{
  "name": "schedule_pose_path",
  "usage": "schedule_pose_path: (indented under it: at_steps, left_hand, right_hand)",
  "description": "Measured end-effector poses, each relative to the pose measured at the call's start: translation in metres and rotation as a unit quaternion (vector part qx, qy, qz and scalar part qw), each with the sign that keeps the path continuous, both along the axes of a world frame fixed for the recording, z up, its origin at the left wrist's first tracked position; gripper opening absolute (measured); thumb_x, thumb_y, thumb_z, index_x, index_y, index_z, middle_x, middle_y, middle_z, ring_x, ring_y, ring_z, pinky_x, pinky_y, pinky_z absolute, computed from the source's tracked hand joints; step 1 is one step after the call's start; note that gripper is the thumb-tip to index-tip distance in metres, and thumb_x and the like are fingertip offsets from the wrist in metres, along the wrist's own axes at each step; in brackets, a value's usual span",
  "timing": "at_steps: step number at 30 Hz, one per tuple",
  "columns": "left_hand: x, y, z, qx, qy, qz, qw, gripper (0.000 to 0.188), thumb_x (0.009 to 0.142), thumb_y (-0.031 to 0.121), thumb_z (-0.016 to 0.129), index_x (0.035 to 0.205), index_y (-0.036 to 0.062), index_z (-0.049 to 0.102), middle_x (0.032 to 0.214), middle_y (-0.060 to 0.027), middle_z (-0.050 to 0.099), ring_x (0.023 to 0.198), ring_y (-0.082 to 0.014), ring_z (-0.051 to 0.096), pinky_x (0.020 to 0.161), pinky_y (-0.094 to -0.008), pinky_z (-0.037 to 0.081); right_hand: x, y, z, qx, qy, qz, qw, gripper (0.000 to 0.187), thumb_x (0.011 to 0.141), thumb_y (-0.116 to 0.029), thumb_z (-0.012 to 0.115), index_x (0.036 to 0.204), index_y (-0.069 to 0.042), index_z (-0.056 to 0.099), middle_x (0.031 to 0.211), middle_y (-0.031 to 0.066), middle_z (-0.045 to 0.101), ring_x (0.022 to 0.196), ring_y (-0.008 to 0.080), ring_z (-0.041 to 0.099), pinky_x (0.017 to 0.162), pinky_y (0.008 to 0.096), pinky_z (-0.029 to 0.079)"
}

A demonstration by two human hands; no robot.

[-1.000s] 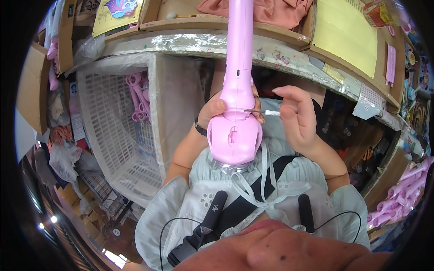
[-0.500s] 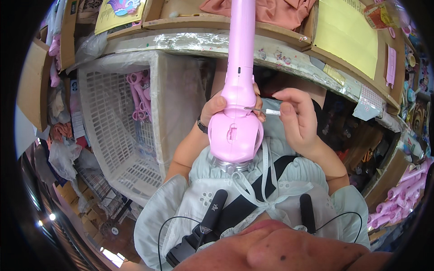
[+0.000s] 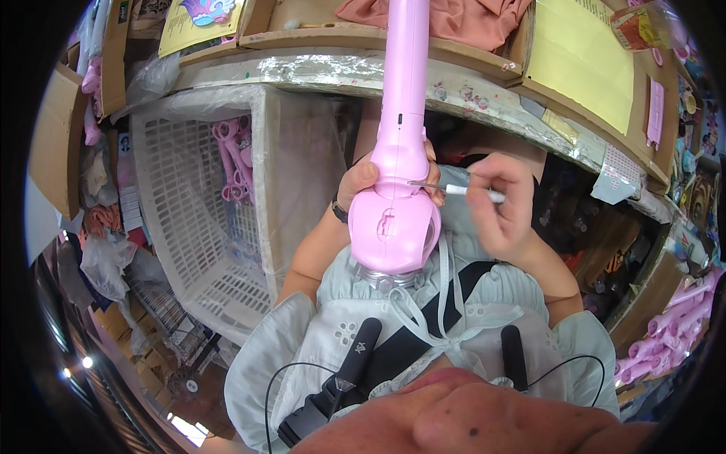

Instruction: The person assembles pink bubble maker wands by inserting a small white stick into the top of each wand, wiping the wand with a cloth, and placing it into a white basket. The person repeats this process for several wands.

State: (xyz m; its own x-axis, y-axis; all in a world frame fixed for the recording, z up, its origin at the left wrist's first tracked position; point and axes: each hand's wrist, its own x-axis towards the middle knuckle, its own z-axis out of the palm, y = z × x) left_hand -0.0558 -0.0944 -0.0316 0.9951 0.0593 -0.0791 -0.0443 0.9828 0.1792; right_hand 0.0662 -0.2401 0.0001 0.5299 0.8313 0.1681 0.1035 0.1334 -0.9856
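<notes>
A long pink plastic toy with a tube-like shaft and a rounded head (image 3: 393,227) lies head-toward me, its shaft running out past the far edge of view. My left hand (image 3: 358,181) grips it at the neck, thumb on the near side and fingertips showing on the right. My right hand (image 3: 501,200), its fingers curled, holds the white handle of a small screwdriver (image 3: 458,189). The thin metal shaft points left, its tip against the toy's neck seam. Whether the tip sits in a hole is too small to tell.
A white plastic basket (image 3: 193,204) with pink scissor-shaped parts stands at left. The worktable edge (image 3: 302,69) crosses in front, with cardboard trays, peach fabric (image 3: 446,23) and a yellow sheet (image 3: 578,64). Pink tubular parts (image 3: 669,325) are piled at right.
The fingers of my right hand have shifted along the screwdriver and curled in, so more of its white handle shows. My left hand and the pink toy have hardly moved.
</notes>
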Motion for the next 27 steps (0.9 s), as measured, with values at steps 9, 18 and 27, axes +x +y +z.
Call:
schedule_pose_path:
  at_steps: [9,18,27]
  left_hand:
    - [0.001,0.002,-0.003,0.009,-0.013,-0.010,1.000,0.073,0.071,0.044,0.070,0.119,-0.0012,0.038,0.096,-0.0194,0.057,0.091,-0.0331,0.059,0.084,-0.0418,0.047]
    - [0.000,-0.004,0.005,0.060,0.063,0.011,0.996,0.078,0.071,0.048,0.070,0.117,-0.0046,0.037,0.086,-0.0154,0.052,0.075,-0.0256,0.057,0.070,-0.0369,0.052]
    - [0.001,-0.002,0.005,0.088,0.074,-0.002,0.993,0.079,0.069,0.054,0.070,0.114,-0.0032,0.039,0.080,-0.0144,0.053,0.073,-0.0252,0.059,0.073,-0.0350,0.051]
  right_hand:
    - [0.001,-0.007,0.003,-0.013,0.018,0.049,0.999,0.033,0.083,0.000,0.051,0.114,-0.001,0.037,0.086,0.0082,0.046,0.075,0.0141,0.044,0.068,0.0262,0.038]
    - [0.000,-0.007,-0.001,0.004,0.113,0.054,0.992,0.026,0.086,-0.002,0.052,0.110,0.001,0.044,0.090,0.0077,0.051,0.073,0.0114,0.048,0.066,0.0234,0.040]
    - [-0.001,-0.004,0.000,0.026,0.120,0.039,0.992,0.025,0.088,-0.003,0.052,0.111,0.000,0.045,0.095,0.0066,0.051,0.079,0.0097,0.050,0.071,0.0221,0.041]
